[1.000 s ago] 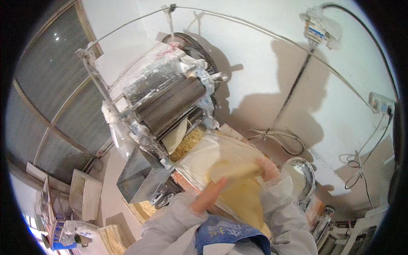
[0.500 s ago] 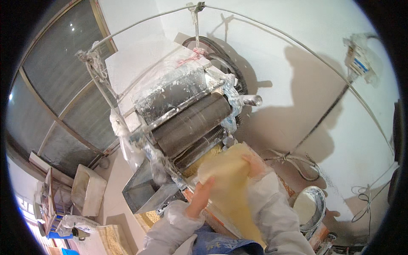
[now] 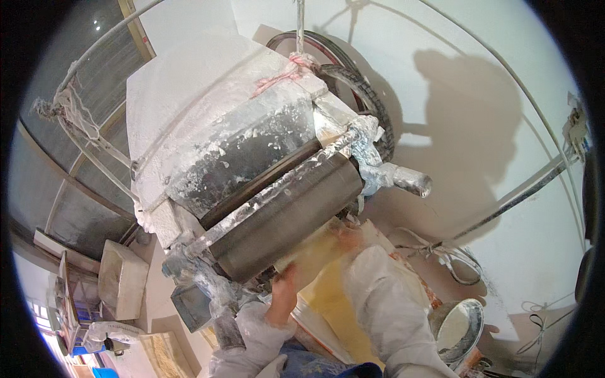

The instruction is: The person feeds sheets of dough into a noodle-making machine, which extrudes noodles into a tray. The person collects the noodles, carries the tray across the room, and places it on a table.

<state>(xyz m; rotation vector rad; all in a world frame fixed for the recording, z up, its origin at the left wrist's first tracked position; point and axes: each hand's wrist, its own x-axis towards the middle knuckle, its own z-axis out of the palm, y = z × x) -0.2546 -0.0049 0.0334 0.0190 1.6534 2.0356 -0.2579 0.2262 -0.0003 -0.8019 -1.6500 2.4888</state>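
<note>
A pale yellow dough sheet [image 3: 331,293] hangs from under the roller of a flour-dusted dough rolling machine down toward my blue apron [image 3: 309,360]. At its left edge my left hand [image 3: 283,296] is closed on the sheet, fingertips close below the dark metal roller [image 3: 290,217]. My right hand [image 3: 350,239], blurred, grips the right edge near the roller's right end. White sleeves cover both forearms. The roller hides the sheet's upper edge, and my right sleeve overlaps part of its right side.
A flour-coated metal bowl [image 3: 459,331] with pale contents stands right of my right forearm. Behind the roller slopes a floury metal plate [image 3: 246,151]. A rope-wrapped handle [image 3: 406,179] juts out at the right. On the left floor are a whitish tub [image 3: 121,280] and a yellowish slab [image 3: 165,356].
Both hands have carried the dough sheet forward, in under the roller. My view has moved closer to the machine, so the roller looks larger and hides more of the sheet's top.
</note>
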